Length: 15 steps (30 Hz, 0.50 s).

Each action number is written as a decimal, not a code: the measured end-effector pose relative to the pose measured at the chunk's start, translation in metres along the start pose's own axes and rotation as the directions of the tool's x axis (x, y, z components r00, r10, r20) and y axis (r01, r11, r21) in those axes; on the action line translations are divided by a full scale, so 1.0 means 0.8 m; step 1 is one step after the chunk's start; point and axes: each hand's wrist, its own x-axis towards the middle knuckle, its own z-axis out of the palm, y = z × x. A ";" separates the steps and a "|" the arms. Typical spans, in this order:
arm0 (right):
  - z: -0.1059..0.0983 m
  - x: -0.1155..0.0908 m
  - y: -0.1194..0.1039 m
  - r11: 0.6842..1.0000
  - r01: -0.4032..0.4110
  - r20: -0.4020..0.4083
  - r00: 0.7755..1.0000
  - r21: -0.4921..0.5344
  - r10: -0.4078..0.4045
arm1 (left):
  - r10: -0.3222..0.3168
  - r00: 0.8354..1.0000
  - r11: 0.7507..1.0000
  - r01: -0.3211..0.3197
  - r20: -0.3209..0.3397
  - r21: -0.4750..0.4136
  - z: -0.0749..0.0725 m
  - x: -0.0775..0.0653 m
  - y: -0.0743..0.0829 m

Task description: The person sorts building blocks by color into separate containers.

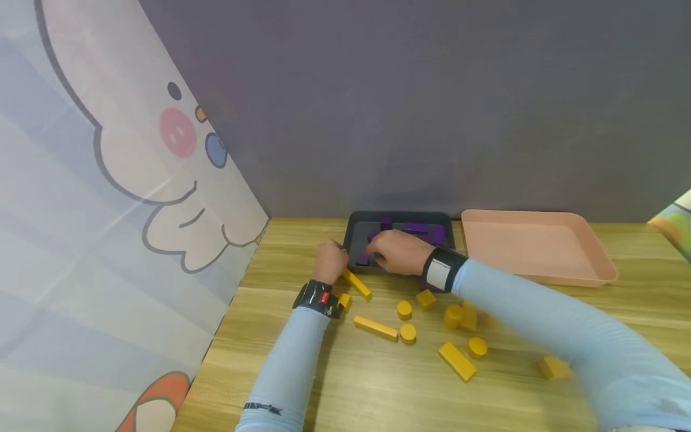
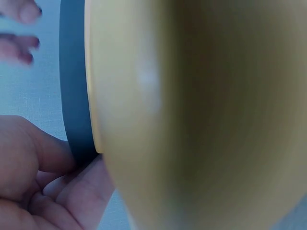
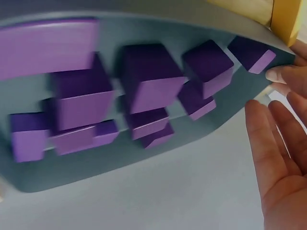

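Observation:
A dark grey tray (image 1: 353, 237) with several purple blocks (image 3: 153, 79) stands against the back wall. At its near left corner my left hand (image 1: 330, 262) pinches the tray's wall; thumb and fingers close on it in the left wrist view. My right hand (image 1: 400, 252) is over the left part of the tray, near a purple block (image 1: 363, 259). In the right wrist view its fingers (image 3: 261, 139) are straight and hold nothing. A yellow stick (image 1: 357, 284) lies by my left hand. A yellow shape (image 2: 144, 96), large and blurred, fills much of the left wrist view.
A pink tray (image 1: 531, 243) stands right of the dark one. Several yellow pieces are scattered in front, among them a stick (image 1: 376, 328), a round piece (image 1: 407, 333) and a flat bar (image 1: 457, 361). A grey wall (image 1: 410, 108) rises behind; a printed cloth hangs at left.

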 end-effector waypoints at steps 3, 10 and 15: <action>-0.007 -0.027 0.004 1.000 -0.021 -0.015 1.000 -0.004 0.021 | -0.008 1.000 1.000 0.008 0.003 -0.018 -0.002 0.003 -0.004; -0.018 -0.087 0.025 0.993 -0.117 -0.031 0.992 0.030 0.118 | 0.002 1.000 1.000 -0.002 0.001 -0.012 -0.008 0.010 -0.018; -0.011 -0.117 0.035 0.988 -0.151 -0.042 0.987 0.043 0.153 | 0.002 1.000 1.000 -0.002 -0.007 -0.006 -0.014 0.015 -0.025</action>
